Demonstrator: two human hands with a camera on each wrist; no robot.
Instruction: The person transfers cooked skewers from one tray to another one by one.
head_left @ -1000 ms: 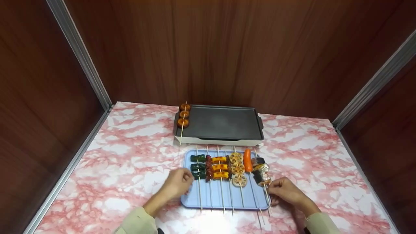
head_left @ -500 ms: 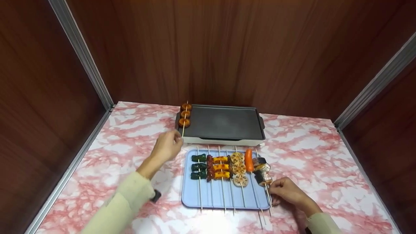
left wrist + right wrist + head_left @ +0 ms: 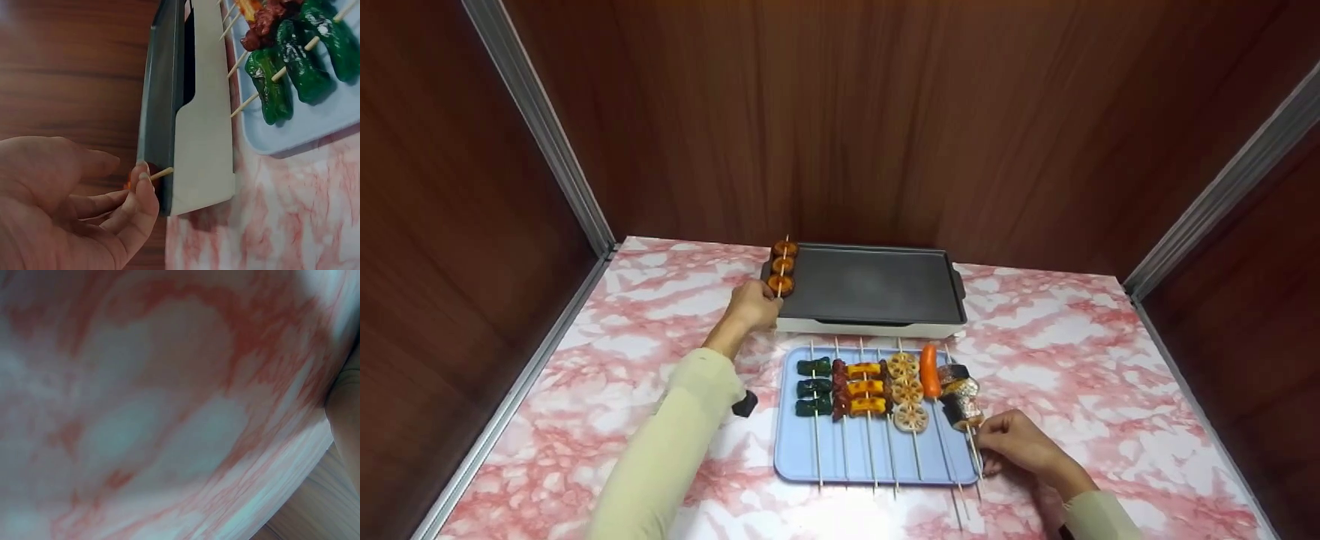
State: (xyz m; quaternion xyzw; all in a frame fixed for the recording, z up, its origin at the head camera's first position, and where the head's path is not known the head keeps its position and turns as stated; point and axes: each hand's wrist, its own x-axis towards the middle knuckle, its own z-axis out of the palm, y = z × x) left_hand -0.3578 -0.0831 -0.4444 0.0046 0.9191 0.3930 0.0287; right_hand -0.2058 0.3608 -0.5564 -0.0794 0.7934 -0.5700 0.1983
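My left hand [image 3: 754, 304] is at the front left of the griddle [image 3: 877, 285], fingertips pinching the stick of a skewer [image 3: 781, 264] with three round brown slices. In the left wrist view, a short end of that stick [image 3: 163, 173] shows past the fingertips [image 3: 147, 194]. On the right, my right hand [image 3: 1016, 442] grips the right rim of the light blue tray [image 3: 799, 454] with thumb and curled fingers, beside the stick of the fish skewer [image 3: 962, 401]. The right wrist view shows mostly tabletop, its fingers hidden.
Several skewers lie side by side on the tray: green peppers [image 3: 814, 388], red meat [image 3: 840, 390], yellow pieces [image 3: 867, 388], lotus root slices [image 3: 907, 390], an orange sausage [image 3: 930, 371]. Sticks overhang its front edge. Brown wood panels [image 3: 870, 120] enclose the pink marbled tabletop [image 3: 1072, 337].
My left hand has moved from the tray's left edge forward to the griddle and taken hold of the skewer with the brown slices. The right hand stays at the tray's right rim.
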